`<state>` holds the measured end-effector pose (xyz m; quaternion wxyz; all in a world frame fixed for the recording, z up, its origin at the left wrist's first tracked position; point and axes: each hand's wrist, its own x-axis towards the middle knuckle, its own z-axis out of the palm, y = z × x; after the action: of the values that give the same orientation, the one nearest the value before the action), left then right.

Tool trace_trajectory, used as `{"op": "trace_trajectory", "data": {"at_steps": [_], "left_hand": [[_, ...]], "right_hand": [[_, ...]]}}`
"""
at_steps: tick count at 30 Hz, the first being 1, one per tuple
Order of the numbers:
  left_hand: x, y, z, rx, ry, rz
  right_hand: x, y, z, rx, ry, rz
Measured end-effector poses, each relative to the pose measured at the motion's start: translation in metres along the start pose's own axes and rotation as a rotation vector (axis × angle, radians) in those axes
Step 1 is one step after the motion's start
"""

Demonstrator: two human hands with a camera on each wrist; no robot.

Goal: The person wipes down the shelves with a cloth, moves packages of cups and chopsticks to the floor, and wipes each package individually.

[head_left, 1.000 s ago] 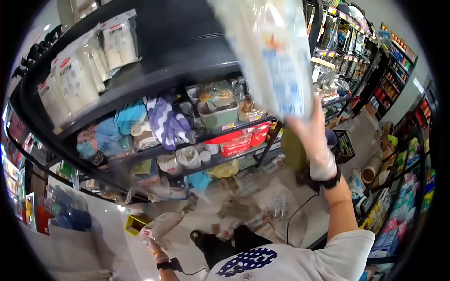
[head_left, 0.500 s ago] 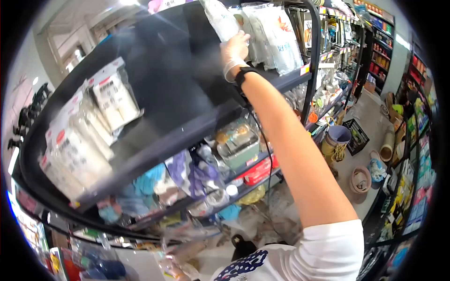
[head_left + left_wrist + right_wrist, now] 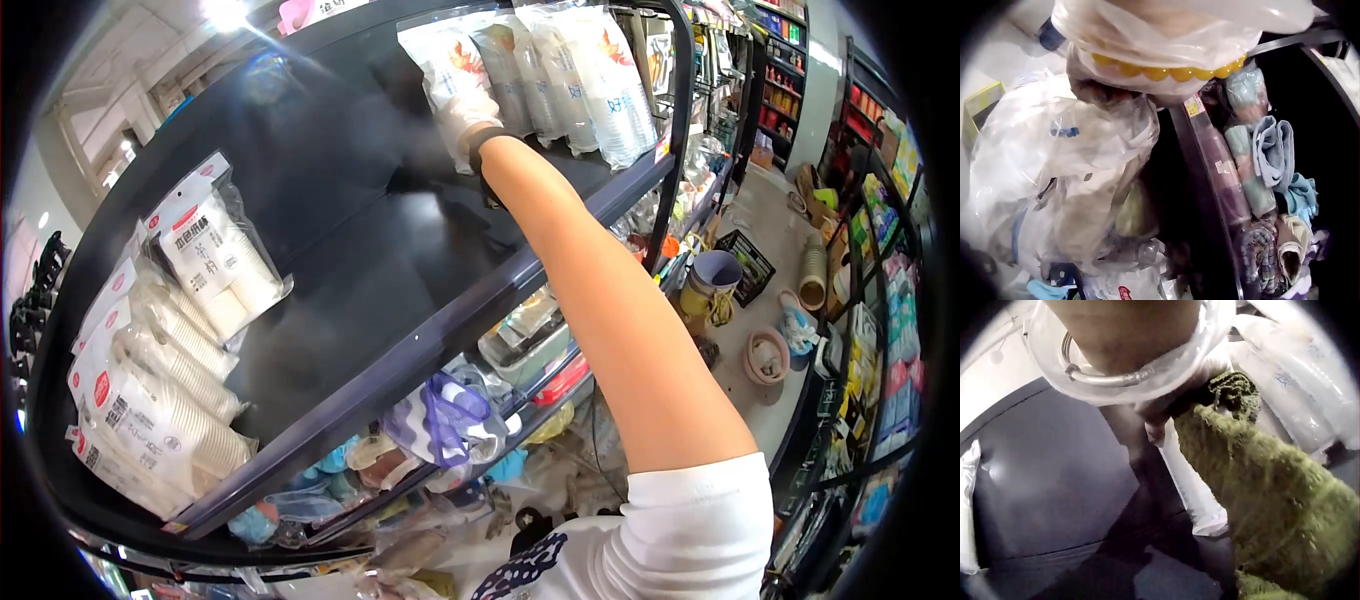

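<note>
Upper shelf [image 3: 330, 340], 12 to 1 o'clock in head view: clear cup sleeves [image 3: 585, 85] stand side by side, near-upright, bases on shelf. That row looks mostly set. Endmost cup sleeve [image 3: 440, 55], row's left end, is in place or nearly so, judging by its base; not released, right hand [image 3: 470, 108] is on it. Release looks like the part left there. Paper-cup packs [image 3: 215, 250], 8 to 9 o'clock, lean in their own row, well apart from the sleeves, no hand on them; look already placed.

Right fingers: glare and arm hide most, can't tell if pinching or pressed together. Green fuzzy cloth [image 3: 1272, 487] hangs beside that hand in right wrist view; can't tell what holds it.

Left hand [image 3: 1109, 94], 12 o'clock in left wrist view, is at a crumpled clear plastic bag [image 3: 1054, 156]. Its fingers are hidden; can't tell whether spread or pinching.

Containers: sleeves hold nested clear cups, red and blue print on front. Packs hold nested off-white paper cups. Crumpled bag: pale stuff inside, can't tell what. Bucket [image 3: 712, 270], 3 o'clock, yellow thing hanging at its side; contents unclear. Black crate [image 3: 757, 262] just beside it, contents unclear. Pink basket [image 3: 752, 370], 3 to 4 o'clock, whitish items inside.
</note>
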<state>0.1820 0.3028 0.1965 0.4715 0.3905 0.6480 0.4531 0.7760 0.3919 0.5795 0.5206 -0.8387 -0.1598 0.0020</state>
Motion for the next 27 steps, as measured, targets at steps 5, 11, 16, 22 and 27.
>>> {"op": "trace_trajectory", "data": {"at_steps": [5, 11, 16, 22, 27], "left_hand": [[-0.014, 0.013, -0.005, -0.007, 0.020, -0.021], [-0.058, 0.028, -0.034, -0.062, 0.089, -0.031], [-0.134, 0.042, -0.081, -0.173, 0.155, 0.027], [-0.222, 0.056, -0.136, 0.648, 0.157, 0.846], [-0.258, 0.087, -0.111, 0.797, 0.188, 1.187]], "right_hand": [[0.053, -0.002, 0.062, -0.335, 0.198, -0.141], [-0.002, -0.016, 0.017, -0.626, -0.042, -0.249], [0.019, -0.006, 0.005, -0.741, 0.009, -0.909], [-0.155, -0.009, -0.123, -0.409, -0.254, -1.295], [-0.248, 0.074, -0.150, -0.028, -0.939, -1.354]]}}
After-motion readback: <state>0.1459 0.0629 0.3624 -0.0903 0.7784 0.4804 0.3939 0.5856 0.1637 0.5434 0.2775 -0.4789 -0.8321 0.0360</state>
